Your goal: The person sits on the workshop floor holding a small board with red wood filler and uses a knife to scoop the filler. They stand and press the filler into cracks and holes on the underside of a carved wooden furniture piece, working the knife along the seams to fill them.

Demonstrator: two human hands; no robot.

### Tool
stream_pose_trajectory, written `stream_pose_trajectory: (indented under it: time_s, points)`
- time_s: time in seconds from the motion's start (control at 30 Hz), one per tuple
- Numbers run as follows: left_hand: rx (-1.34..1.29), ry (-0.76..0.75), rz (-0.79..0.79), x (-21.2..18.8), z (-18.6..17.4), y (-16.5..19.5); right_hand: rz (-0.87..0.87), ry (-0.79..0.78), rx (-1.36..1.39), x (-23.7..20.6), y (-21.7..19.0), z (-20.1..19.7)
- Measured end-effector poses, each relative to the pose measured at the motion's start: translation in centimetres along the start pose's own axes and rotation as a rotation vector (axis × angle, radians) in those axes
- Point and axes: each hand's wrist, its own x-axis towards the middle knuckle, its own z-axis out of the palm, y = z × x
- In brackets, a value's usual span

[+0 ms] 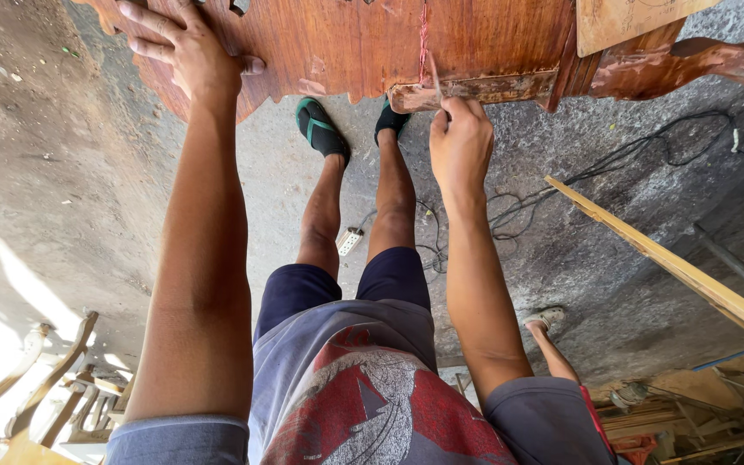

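My left hand (184, 53) lies flat, fingers spread, on a reddish-brown carved wooden panel (337, 39) with a scalloped edge. My right hand (460, 142) is closed around a thin, pale stick-like tool (434, 76). Its tip touches the panel near a moulded rail (475, 89), just below a red line (424, 34) on the wood. Both arms stretch forward over my legs. My feet in dark sandals (322, 127) stand under the panel's edge.
The ground is rough grey concrete. A white power strip (350, 240) and black cables (613, 164) lie by my legs. A long pale wooden strip (673, 267) slants at right. Another person's sandalled foot (547, 319) is lower right. Pale carved chair frames (36, 387) stand lower left.
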Motion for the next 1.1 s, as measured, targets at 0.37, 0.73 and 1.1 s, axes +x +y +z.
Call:
stream_pose_trajectory:
  time_s: [0.37,0.73,1.1]
  points:
    - [0.0,0.004,0.01,0.0,0.5,-0.2,-0.13,0.109,0.129,-3.0,2.7,5.1]
    - [0.007,-0.022,-0.017,-0.6,-1.0,0.6,-0.091,0.134,-0.002,-3.0,3.6,4.2]
    - [0.067,0.188,0.096,0.2,1.0,-0.5,-0.127,0.014,-0.187,-3.0,4.0,3.0]
